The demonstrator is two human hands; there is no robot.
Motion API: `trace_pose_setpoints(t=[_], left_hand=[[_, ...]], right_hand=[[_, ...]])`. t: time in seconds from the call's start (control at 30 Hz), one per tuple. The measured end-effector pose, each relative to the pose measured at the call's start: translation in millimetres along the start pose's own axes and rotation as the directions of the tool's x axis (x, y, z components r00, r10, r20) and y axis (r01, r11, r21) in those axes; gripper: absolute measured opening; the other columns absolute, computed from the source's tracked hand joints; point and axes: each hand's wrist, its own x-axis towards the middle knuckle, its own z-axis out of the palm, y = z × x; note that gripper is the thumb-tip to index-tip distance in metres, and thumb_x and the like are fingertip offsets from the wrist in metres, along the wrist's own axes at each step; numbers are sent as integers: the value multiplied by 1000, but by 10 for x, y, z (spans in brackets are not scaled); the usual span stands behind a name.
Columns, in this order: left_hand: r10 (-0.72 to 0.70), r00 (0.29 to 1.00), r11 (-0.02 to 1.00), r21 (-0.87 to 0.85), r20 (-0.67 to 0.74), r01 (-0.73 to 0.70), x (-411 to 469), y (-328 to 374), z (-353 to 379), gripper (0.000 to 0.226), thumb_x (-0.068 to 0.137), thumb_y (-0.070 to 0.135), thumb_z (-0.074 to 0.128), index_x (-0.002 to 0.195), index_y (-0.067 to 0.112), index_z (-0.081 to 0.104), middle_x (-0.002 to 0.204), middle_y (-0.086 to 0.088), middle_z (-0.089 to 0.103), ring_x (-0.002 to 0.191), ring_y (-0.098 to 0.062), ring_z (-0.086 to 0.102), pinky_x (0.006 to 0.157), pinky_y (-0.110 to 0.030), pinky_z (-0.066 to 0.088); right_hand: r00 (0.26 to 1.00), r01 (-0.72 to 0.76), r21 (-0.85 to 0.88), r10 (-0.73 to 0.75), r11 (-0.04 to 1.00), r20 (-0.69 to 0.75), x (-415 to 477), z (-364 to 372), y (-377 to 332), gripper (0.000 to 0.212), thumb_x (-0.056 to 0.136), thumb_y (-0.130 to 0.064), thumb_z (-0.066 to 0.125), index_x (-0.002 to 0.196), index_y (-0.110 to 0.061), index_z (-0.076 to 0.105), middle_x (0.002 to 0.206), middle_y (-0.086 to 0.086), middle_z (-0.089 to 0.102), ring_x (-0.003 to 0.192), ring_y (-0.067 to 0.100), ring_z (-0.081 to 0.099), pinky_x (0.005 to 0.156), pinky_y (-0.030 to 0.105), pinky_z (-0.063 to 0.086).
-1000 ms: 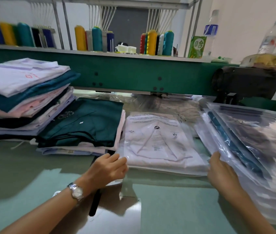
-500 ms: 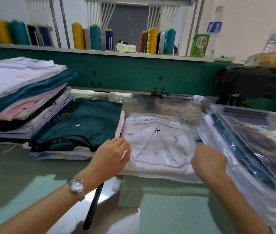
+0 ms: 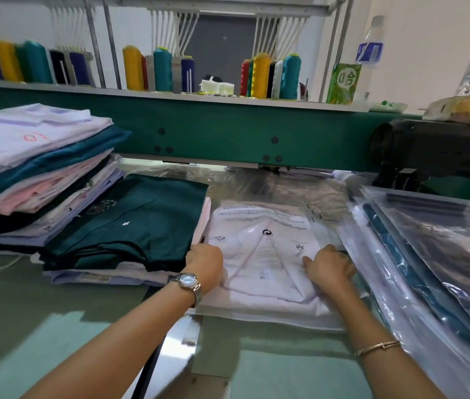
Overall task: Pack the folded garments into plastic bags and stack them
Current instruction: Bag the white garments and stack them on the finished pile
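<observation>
A folded white garment inside a clear printed plastic bag [image 3: 265,254] lies flat on the table in front of me. My left hand [image 3: 203,263], with a watch on its wrist, grips the bag's left edge, its fingers curled down over the side. My right hand [image 3: 329,267] holds the bag's right side, thumb on top and fingers curled out of sight. A slanting stack of bagged garments [image 3: 429,269] lies just to the right. Unbagged folded garments sit on the left: a dark green one [image 3: 136,223] on a low pile, and a taller mixed pile [image 3: 35,168] behind it.
Loose clear plastic bags [image 3: 271,185] lie behind the white garment under a green machine beam [image 3: 228,133]. Thread cones [image 3: 268,73], a green carton and bottles stand on the shelf above. A black motor housing [image 3: 429,148] sits at the right. The pale green table [image 3: 26,326] extends toward me.
Both hands have moved forward from the bag's near corners to its sides, and the right hand came in from the bagged stack. The view has shifted closer.
</observation>
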Motion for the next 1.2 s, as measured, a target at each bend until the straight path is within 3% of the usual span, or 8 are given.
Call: trace_pose_setpoints(t=[0.33, 0.4, 0.5, 0.6, 0.7, 0.9, 1.03, 1.2], left_hand=[[-130, 991, 918, -382, -42, 104, 198, -126, -121, 16, 92, 1, 46, 102, 5, 59, 108, -14, 65, 97, -29, 65, 75, -31, 51], [-166, 986, 808, -577, -29, 119, 216, -188, -201, 12, 90, 3, 45, 91, 4, 57, 94, -15, 64, 77, -27, 61, 62, -32, 49], [-218, 975, 552, -818, 44, 160, 210, -237, -344, 40, 91, 8, 46, 130, -2, 49, 88, -16, 67, 64, -26, 61, 49, -31, 47], [-168, 973, 256, -947, 155, 195, 189, -283, -479, 37, 91, 8, 52, 128, 3, 52, 66, -6, 55, 50, -16, 47, 40, -16, 37], [-117, 975, 11, -981, 189, 192, 180, -338, -617, 8, 95, 13, 57, 94, 6, 58, 80, -9, 51, 74, -22, 51, 69, -29, 43], [-158, 986, -72, -996, 58, 47, 39, -409, -1063, 29, 99, 20, 53, 70, 16, 51, 77, -5, 50, 72, -20, 49, 74, -30, 45], [-239, 961, -4, -989, -140, -145, -278, -307, -1490, 28, 99, 24, 52, 73, 17, 57, 76, 1, 54, 68, -12, 48, 58, -19, 38], [-228, 936, -268, -906, -269, -326, -627, 193, -1822, 15, 100, 15, 52, 87, 13, 60, 77, 1, 57, 45, 7, 56, 41, -6, 39]], right_hand=[[998, -43, 325, 53, 945, -22, 113, -72, -10, 75, 87, -13, 66, 146, 2, 21, 129, 21, 55, 118, 39, 53, 96, 44, 43], [995, 14, 325, 18, 946, -97, 114, -124, -102, 75, 86, -9, 65, 146, -2, 22, 117, 18, 61, 111, 36, 56, 93, 42, 42], [979, 128, 368, -57, 921, -196, 109, -249, -202, 74, 82, -4, 69, 143, -14, 30, 93, 10, 58, 83, 28, 54, 70, 35, 44], [954, 210, 416, -92, 885, -286, 97, -441, -243, 77, 82, 2, 64, 147, -19, 29, 90, 7, 56, 80, 25, 55, 63, 34, 47], [908, 304, 337, -163, 891, -387, 54, -695, -305, 67, 84, -2, 61, 145, -18, 38, 107, 11, 65, 103, 30, 59, 82, 36, 49], [833, 415, 289, -232, 863, -503, -8, -1399, -425, 36, 84, -4, 55, 113, -19, 70, 115, 10, 68, 113, 31, 57, 96, 36, 45], [812, 407, 299, -192, 863, -552, -26, -1894, -288, 28, 84, -3, 59, 95, -21, 77, 104, 5, 72, 97, 24, 65, 76, 31, 52], [812, 396, 369, -133, 841, -569, 38, -2330, 345, 25, 84, -7, 65, 98, -25, 76, 110, 0, 71, 95, 18, 64, 79, 28, 50]])
